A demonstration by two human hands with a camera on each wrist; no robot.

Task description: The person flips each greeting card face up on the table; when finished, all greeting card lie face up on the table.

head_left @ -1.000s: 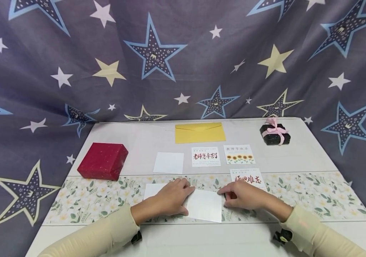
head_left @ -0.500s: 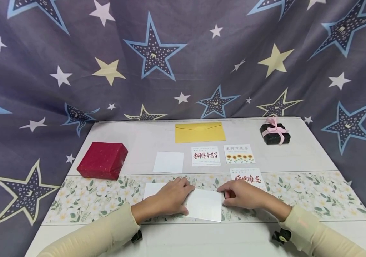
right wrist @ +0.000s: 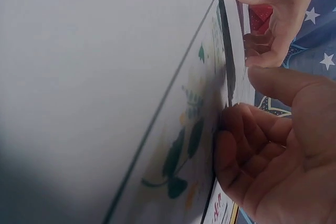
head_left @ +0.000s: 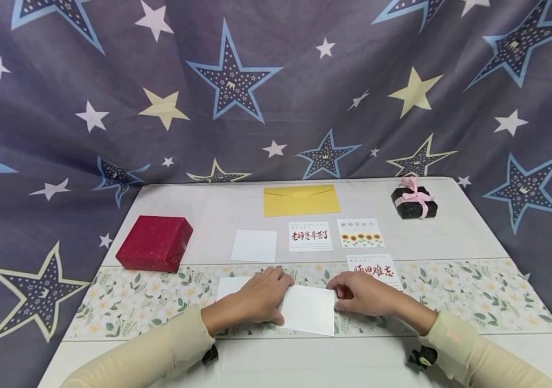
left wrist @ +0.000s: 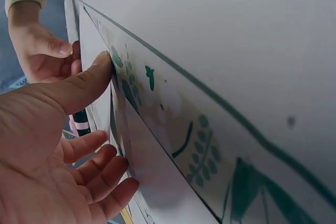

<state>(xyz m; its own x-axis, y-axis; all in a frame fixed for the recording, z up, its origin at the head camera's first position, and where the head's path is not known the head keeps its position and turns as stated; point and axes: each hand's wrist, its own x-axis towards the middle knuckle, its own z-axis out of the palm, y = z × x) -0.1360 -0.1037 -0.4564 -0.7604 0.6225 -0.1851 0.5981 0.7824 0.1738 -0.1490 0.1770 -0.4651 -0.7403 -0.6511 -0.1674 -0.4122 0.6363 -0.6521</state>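
Note:
A blank white card [head_left: 308, 310] lies in front of the person on the table's floral band. Another white part [head_left: 229, 286] shows left of the hand; whether it belongs to the same card is hidden. My left hand [head_left: 262, 296] rests on the card with relaxed fingers, its thumb near the front edge. At the right edge, my right hand [head_left: 365, 293] has its index fingertip on the far corner, thumb and fingers bent around that edge. In the right wrist view the card's edge [right wrist: 235, 40] stands slightly raised beside the right hand [right wrist: 283, 140].
Behind the hands lie a small blank card [head_left: 253, 246] and several printed cards, one [head_left: 377, 267] just beyond the right hand. A yellow envelope [head_left: 301, 201] lies at the back. A red box [head_left: 155, 243] stands left, a black ribboned box [head_left: 414, 200] back right.
Almost nothing differs. The left forearm has shifted very slightly to the right, and the right thumb has moved a touch; the card stays in place.

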